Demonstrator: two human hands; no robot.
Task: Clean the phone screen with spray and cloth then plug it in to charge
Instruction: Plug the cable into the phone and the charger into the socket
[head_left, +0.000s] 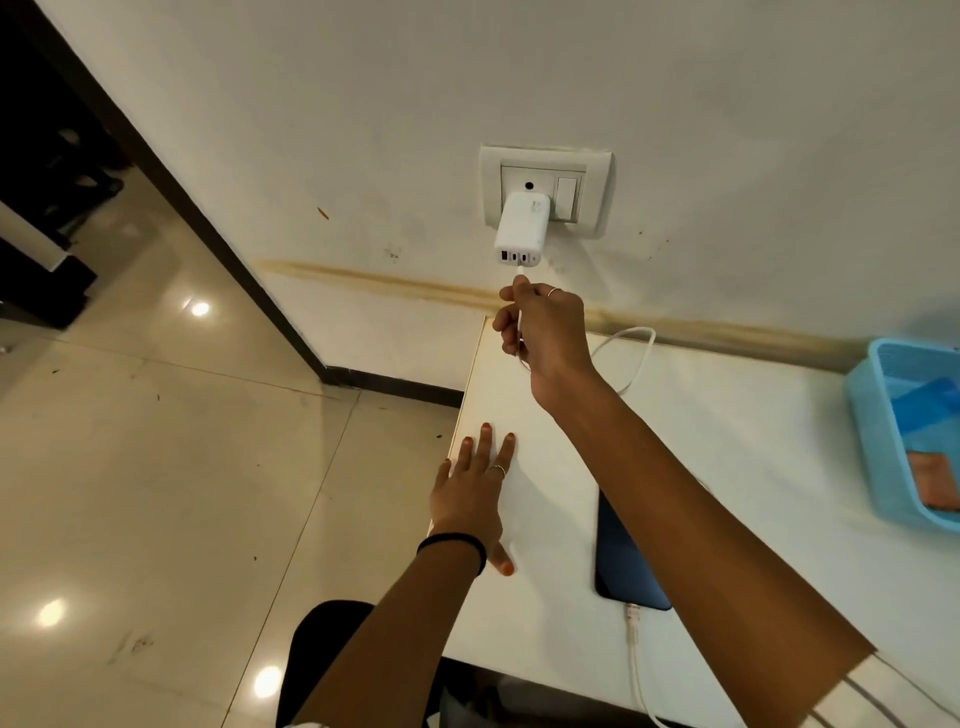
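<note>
Phone (621, 561) lies on the table (727, 441), cable (635, 649) already in. Right hand (545, 332) pinches the other plug at the charger (521, 228); left hand (475, 488) rests flat, empty. Nearly done.

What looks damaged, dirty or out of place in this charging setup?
A long brownish stain streaks the wall just above the table, with small scuff marks near the socket plate. The charger, cable and phone look orderly.

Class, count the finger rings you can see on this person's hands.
2: one on the right hand holding the cable end, one on the left hand flat on the table. Others may be hidden.
</note>
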